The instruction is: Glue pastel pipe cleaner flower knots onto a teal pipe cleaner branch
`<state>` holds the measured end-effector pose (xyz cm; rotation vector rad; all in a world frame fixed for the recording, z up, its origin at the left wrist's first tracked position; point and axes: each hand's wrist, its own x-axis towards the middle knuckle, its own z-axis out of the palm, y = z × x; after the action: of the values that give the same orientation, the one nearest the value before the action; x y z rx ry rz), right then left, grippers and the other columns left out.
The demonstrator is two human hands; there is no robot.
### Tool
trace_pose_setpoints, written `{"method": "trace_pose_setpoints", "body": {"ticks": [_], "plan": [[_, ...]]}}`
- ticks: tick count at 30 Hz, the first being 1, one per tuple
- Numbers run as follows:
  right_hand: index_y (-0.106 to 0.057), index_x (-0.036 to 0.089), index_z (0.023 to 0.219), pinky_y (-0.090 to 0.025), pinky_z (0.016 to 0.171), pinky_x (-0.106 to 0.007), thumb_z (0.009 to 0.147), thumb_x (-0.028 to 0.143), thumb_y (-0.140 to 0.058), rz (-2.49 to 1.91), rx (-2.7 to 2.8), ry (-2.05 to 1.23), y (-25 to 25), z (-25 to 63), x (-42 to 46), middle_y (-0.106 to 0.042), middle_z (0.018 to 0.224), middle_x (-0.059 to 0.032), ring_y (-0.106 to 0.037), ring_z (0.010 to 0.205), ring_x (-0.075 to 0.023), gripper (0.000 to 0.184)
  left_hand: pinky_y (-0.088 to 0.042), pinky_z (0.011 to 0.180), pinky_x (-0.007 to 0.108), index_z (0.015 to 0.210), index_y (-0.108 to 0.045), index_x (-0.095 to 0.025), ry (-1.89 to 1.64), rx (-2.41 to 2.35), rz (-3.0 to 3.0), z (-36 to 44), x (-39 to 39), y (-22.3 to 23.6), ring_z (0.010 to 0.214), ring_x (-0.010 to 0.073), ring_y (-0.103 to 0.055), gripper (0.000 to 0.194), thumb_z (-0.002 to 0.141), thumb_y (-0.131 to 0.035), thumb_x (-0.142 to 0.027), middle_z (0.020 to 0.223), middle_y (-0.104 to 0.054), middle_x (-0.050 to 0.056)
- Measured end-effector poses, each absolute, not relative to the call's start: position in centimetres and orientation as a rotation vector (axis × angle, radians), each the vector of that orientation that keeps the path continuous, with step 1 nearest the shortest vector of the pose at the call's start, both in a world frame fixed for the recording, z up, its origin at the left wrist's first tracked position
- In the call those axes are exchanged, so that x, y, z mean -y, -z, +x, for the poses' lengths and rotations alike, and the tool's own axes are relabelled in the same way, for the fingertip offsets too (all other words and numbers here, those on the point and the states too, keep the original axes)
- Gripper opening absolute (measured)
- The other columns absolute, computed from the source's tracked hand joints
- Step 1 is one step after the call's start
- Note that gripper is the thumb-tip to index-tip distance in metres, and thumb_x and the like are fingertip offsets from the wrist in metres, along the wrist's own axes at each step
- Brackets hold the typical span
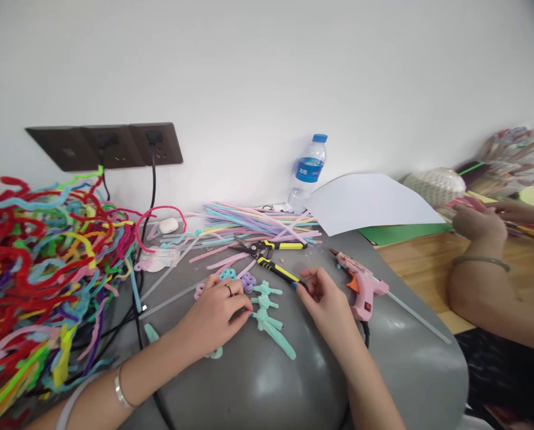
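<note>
My left hand [222, 307], with a dark ring on one finger, is closed. Its thumb and forefinger pinch the left edge of a mint-green pipe cleaner figure [263, 306], a knotted spine with side arms and longer ends lying on the grey table. Beyond it, my right hand [324, 298] has curled fingers and a thumb around the handle end of yellow-and-black pliers [276, 269], whose jaws point left. Small looped flowers lie by my left fingers, a blue one [226, 274] and a purple one [248, 282]. Another mint piece [215, 352] is partly under my left forearm.
A tangled heap of coloured pipe cleaners [47, 269] covers the left side. Straight pastel pipe cleaners [249, 218], a water bottle [309, 170] and white paper [374, 203] line the wall. A pink glue gun [363, 286] lies right. Another person's hands [479, 224] work at a wooden table.
</note>
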<state>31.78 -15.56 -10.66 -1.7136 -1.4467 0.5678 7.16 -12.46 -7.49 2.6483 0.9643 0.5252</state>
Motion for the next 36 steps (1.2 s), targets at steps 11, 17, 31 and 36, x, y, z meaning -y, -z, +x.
{"method": "trace_pose_setpoints", "body": {"ticks": [11,17,31,36], "plan": [[-0.047,0.024,0.082,-0.031,0.050,-0.025,0.091,0.047,-0.054,-1.626,1.394,-0.776,10.7,32.0,17.2,-0.038,0.062,0.0064,-0.038,0.055,-0.0137,0.026,-0.047,0.089,0.023,0.107,-0.068,-0.031,-0.164,-1.143,2.449,-7.0,14.1,3.3,0.103,0.0169,-0.065,0.033,0.086,-0.054,-0.010,0.111,-0.066,0.000],[-0.051,0.023,0.085,-0.030,0.052,-0.026,0.092,0.043,-0.052,-1.574,1.534,-0.845,10.3,30.9,17.5,-0.039,0.061,0.0065,-0.038,0.054,-0.0141,0.021,-0.049,0.088,0.023,0.093,-0.065,-0.025,-0.228,-1.205,2.408,-8.0,16.4,5.8,0.100,0.0168,-0.063,0.027,0.083,-0.052,-0.005,0.105,-0.064,0.002],[-0.053,0.022,0.083,-0.028,0.052,-0.025,0.088,0.047,-0.053,-1.513,1.548,-0.860,10.7,31.1,16.6,-0.037,0.059,0.0070,-0.038,0.054,-0.0138,0.026,-0.043,0.057,0.019,0.085,-0.058,-0.019,-0.859,-1.247,1.255,-0.9,17.6,3.3,0.066,0.0116,-0.052,0.033,0.073,-0.081,-0.039,0.074,-0.054,-0.003],[-0.053,0.021,0.084,-0.027,0.052,-0.025,0.089,0.049,-0.053,-1.504,1.529,-0.901,10.6,31.2,16.5,-0.034,0.060,0.0075,-0.035,0.054,-0.0133,0.028,-0.043,0.053,0.019,0.074,-0.045,-0.019,-0.820,-1.059,0.844,2.5,17.2,4.6,0.058,0.0082,-0.050,0.053,0.064,-0.089,-0.047,0.068,-0.053,-0.005]]}}
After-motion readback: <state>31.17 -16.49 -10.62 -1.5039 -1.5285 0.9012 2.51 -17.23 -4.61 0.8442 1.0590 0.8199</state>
